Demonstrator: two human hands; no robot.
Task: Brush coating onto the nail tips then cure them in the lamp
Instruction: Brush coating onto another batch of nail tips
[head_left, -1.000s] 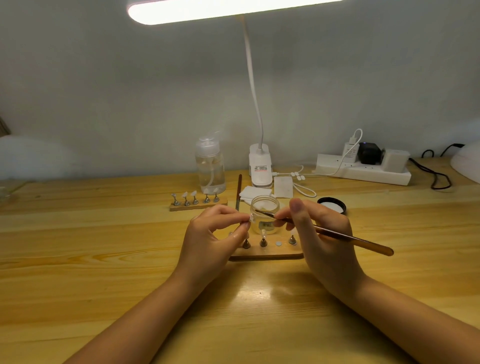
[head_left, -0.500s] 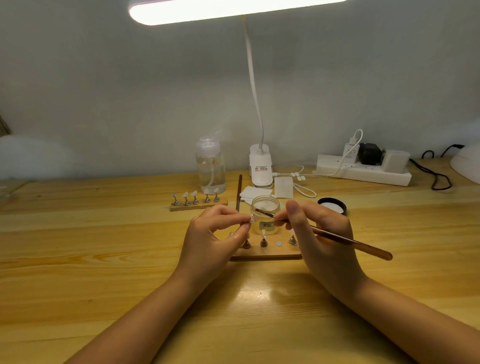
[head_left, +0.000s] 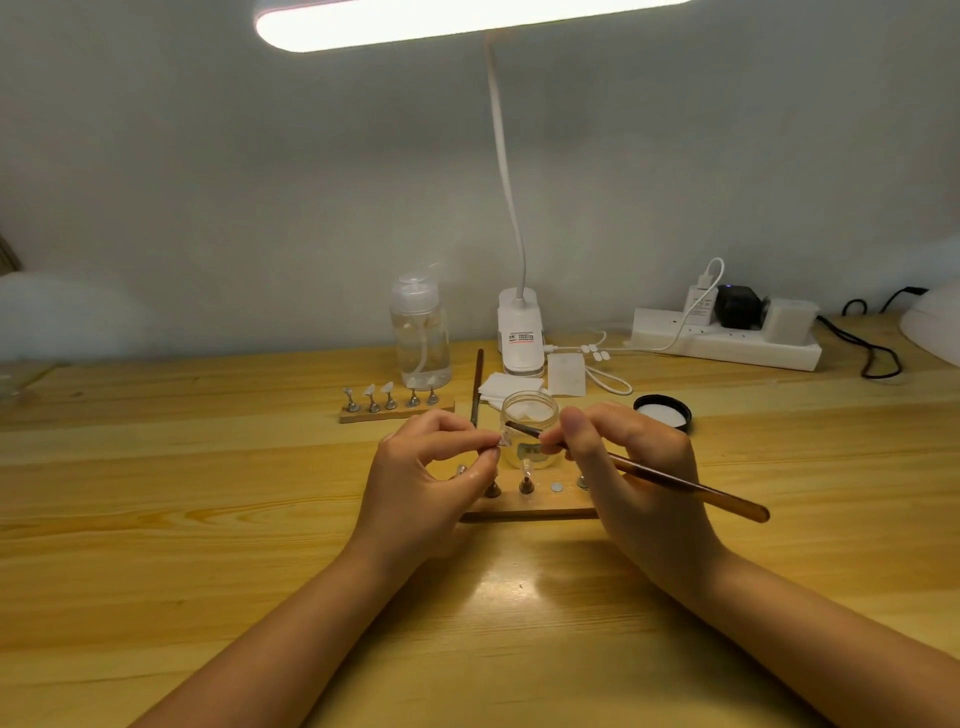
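Observation:
My left hand (head_left: 423, 475) pinches a small clear nail tip (head_left: 503, 440) on its stand between thumb and fingers, raised above the near wooden holder (head_left: 524, 512). My right hand (head_left: 628, 467) grips a brown brush (head_left: 685, 488), its bristle end touching the nail tip. Behind them stands an open clear jar (head_left: 529, 431). The near holder carries several metal stands, partly hidden by both hands. A second wooden holder (head_left: 397, 410) with several tips sits farther back on the left. The white dome at the right edge (head_left: 935, 332) looks like the curing lamp.
A pump bottle (head_left: 420, 338) and a desk lamp base (head_left: 519, 338) stand at the back. White pads (head_left: 511, 387), a black jar lid (head_left: 662, 410) and a second brush (head_left: 476, 384) lie near the jar. A power strip (head_left: 727, 343) with cables is at the back right.
The brush handle has shifted slightly while its tip stays on the nail tip. Both hands remain in nearly the same place.

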